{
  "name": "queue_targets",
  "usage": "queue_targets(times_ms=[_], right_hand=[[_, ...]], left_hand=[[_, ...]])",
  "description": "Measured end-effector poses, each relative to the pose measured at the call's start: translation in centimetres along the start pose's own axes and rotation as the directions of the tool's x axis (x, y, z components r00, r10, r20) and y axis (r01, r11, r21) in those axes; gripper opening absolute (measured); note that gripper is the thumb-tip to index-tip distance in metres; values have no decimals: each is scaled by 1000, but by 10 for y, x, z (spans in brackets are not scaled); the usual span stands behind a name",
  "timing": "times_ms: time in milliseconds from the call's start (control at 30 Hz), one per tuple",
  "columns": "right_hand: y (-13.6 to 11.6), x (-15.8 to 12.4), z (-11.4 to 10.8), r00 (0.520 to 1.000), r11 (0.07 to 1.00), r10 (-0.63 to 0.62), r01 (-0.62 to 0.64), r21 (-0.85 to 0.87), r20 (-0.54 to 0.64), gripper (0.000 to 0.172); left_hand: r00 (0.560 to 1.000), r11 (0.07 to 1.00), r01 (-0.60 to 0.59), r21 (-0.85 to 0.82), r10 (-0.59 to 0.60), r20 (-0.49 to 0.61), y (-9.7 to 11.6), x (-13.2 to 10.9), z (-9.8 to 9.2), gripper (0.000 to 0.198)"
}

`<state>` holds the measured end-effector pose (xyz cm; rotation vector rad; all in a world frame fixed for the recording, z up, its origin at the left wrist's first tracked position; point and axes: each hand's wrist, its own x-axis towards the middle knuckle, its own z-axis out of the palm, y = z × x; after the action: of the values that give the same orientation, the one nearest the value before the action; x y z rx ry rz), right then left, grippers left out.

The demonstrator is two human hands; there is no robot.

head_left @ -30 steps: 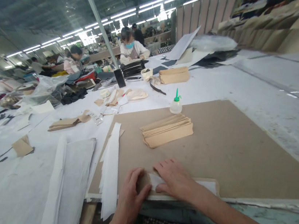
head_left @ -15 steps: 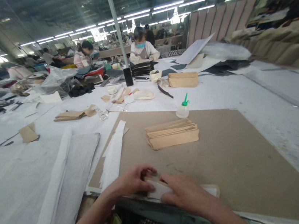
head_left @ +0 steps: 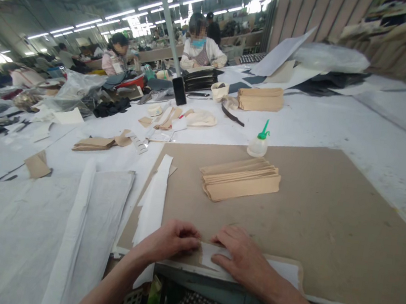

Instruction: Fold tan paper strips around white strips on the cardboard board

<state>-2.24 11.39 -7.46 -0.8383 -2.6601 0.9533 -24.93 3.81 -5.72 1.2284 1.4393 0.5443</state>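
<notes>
A tan strip with a white layer on it (head_left: 286, 271) lies along the front edge of the brown board (head_left: 329, 213). My right hand (head_left: 237, 251) rests on this strip with its fingers apart. At the strip's left end is my left hand (head_left: 180, 239), its fingers curled close together; what they pinch, if anything, is hidden. Beyond the hands a fanned stack of tan strips (head_left: 242, 182) sits on the board. A clear bottle with a green nozzle (head_left: 258, 146) stands behind that stack.
White strips (head_left: 153, 205) lie on the board's left side. Farther back are another tan stack (head_left: 260, 99), a phone (head_left: 179, 91) leaning at a pole, and dark straps. Two people sit across the table. Folded white sheets (head_left: 100, 223) lie at the left.
My left hand has drawn slightly left, away from my right hand. More of the white-layered strip shows at its right end. The view has shifted a little.
</notes>
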Motion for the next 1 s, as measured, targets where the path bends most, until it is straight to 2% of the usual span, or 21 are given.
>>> queue_targets(times_ms=[100, 233, 500, 600, 700, 767, 900, 933, 1000], right_hand=[[0, 5, -7, 998, 1000, -15, 17, -22, 58, 14], [2, 7, -11, 994, 997, -54, 60, -56, 97, 2], [17, -2, 11, 982, 986, -165, 162, -37, -95, 9], [21, -2, 14, 964, 973, -229, 224, -46, -138, 11], [23, -3, 15, 946, 952, -294, 277, -133, -136, 14], [23, -4, 14, 933, 926, -341, 314, -209, -110, 15], [18, -8, 8, 899, 857, -435, 400, -327, -41, 16], [17, -9, 7, 892, 842, -452, 414, -345, -33, 16], [15, -9, 5, 879, 823, -476, 435, -367, -26, 17]], left_hand=[[998, 995, -22, 96, 28, -53, 3, 3, 4, 20], [975, 965, -114, 237, 155, -162, 6, 6, 10, 10], [944, 894, -188, 406, 279, -177, 1, 4, 16, 13], [940, 857, -206, 473, 308, -147, -1, 2, 18, 17], [942, 816, -202, 541, 314, -121, -5, -4, 21, 22], [939, 735, -196, 649, 332, -93, -7, -8, 24, 23], [915, 430, -200, 880, 403, 10, -8, -19, 33, 23], [910, 395, -199, 897, 414, 19, -7, -21, 36, 22], [899, 383, -184, 905, 438, -3, -5, -24, 44, 20]])
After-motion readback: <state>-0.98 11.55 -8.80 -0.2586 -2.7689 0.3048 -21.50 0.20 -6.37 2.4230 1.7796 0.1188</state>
